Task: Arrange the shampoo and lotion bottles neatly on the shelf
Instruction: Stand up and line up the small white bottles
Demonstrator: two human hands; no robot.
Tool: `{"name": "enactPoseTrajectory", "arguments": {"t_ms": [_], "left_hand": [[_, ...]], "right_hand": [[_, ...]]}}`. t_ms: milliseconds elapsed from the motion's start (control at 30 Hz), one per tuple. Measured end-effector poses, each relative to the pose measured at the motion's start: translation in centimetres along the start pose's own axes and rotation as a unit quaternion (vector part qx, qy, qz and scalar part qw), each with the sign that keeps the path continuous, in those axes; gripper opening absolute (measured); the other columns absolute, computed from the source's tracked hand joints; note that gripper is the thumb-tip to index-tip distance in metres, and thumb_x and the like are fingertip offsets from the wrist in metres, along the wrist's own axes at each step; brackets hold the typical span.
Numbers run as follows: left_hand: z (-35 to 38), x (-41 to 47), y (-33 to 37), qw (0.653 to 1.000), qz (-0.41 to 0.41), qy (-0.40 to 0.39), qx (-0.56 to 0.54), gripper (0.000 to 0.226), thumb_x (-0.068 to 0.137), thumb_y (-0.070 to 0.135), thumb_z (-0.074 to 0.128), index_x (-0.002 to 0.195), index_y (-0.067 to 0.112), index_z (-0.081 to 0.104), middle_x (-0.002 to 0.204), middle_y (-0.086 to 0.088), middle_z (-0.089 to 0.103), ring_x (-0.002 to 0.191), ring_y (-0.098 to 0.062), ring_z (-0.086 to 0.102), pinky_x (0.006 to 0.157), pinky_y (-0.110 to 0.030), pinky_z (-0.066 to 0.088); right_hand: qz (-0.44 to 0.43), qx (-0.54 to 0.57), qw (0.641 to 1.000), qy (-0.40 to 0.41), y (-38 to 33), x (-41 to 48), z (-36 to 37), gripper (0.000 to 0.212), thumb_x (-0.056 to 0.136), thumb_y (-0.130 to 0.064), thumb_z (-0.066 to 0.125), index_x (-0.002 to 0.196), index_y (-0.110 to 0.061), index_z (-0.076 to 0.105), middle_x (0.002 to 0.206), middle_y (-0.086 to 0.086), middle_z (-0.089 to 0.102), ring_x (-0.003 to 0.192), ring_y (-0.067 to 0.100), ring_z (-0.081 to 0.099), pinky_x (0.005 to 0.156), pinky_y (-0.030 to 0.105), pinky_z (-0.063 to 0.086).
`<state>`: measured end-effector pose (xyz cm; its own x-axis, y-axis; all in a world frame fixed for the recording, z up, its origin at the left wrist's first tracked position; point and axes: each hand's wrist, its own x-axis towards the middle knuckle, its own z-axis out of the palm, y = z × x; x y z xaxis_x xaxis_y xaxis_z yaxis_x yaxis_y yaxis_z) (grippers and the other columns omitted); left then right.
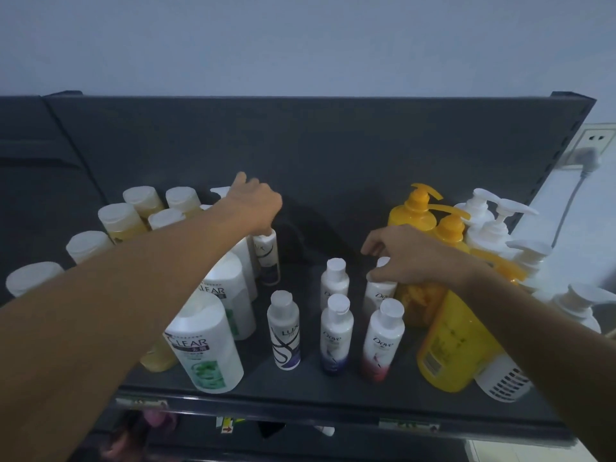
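On the dark shelf (333,391) my left hand (256,205) grips the cap of a small Lux bottle (268,258) standing at the back, beside the white Clear bottles (206,341). Over to the right, my right hand (403,255) holds the top of a small Dove bottle (378,295) in the back row. Another Lux bottle (284,330) and three more small Dove bottles, one at the rear (334,283) and two in front (336,335) (383,341), stand upright between my arms.
Several pale yellow bottles with white caps (118,220) fill the shelf's left side. Yellow pump bottles (446,331) and white pump bottles (490,225) crowd the right. Bare shelf lies at the back middle. A wall socket with plug (590,155) is at far right.
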<state>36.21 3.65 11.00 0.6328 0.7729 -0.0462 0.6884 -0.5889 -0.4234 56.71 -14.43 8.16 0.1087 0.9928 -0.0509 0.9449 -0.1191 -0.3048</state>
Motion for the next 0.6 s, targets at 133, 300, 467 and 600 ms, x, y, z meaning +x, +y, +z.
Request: {"name": "enactPoseTrajectory", "arguments": {"t_ms": [133,300,467,600], "left_hand": [[1.3,0.6,0.2,0.999,0.009,-0.020,0.041,0.016,0.087,0.032,0.072,0.101,0.026,0.071,0.078,0.007,0.060,0.092,-0.018,0.061,0.083,-0.038,0.024],[1.2,0.5,1.2,0.999,0.036,0.006,0.006,0.021,0.088,0.024,0.070,0.109,0.022,0.071,0.104,-0.001,0.071,0.095,-0.023,0.067,0.081,-0.034,0.039],[-1.1,-1.4,2.3,0.995,0.049,0.008,-0.089,0.026,0.085,0.024,0.078,0.107,0.012,0.072,0.107,-0.010,0.068,0.091,-0.031,0.067,0.073,-0.039,0.057],[-2.4,-3.0,3.4,0.986,0.046,-0.020,-0.156,0.028,0.081,0.031,0.084,0.100,0.012,0.076,0.102,-0.007,0.070,0.088,-0.030,0.068,0.072,-0.038,0.059]], "right_hand": [[-0.015,0.008,1.000,0.021,0.0,-0.1,-0.1,0.043,0.084,-0.033,0.076,0.124,-0.019,0.066,0.117,-0.003,0.068,0.106,0.012,0.063,0.086,0.029,0.056],[-0.020,0.016,0.999,0.044,0.0,-0.2,0.0,0.037,0.089,-0.032,0.072,0.123,-0.017,0.067,0.115,-0.002,0.069,0.103,0.011,0.064,0.080,0.021,0.053],[-0.020,0.019,0.998,0.061,-0.1,-0.1,0.0,0.033,0.091,-0.031,0.070,0.122,-0.018,0.068,0.114,-0.002,0.070,0.093,0.005,0.060,0.067,0.009,0.044],[-0.022,0.020,0.997,0.068,-0.5,-0.5,0.0,0.032,0.092,-0.031,0.069,0.121,-0.018,0.068,0.113,-0.003,0.071,0.095,0.006,0.062,0.072,0.013,0.048]]}}
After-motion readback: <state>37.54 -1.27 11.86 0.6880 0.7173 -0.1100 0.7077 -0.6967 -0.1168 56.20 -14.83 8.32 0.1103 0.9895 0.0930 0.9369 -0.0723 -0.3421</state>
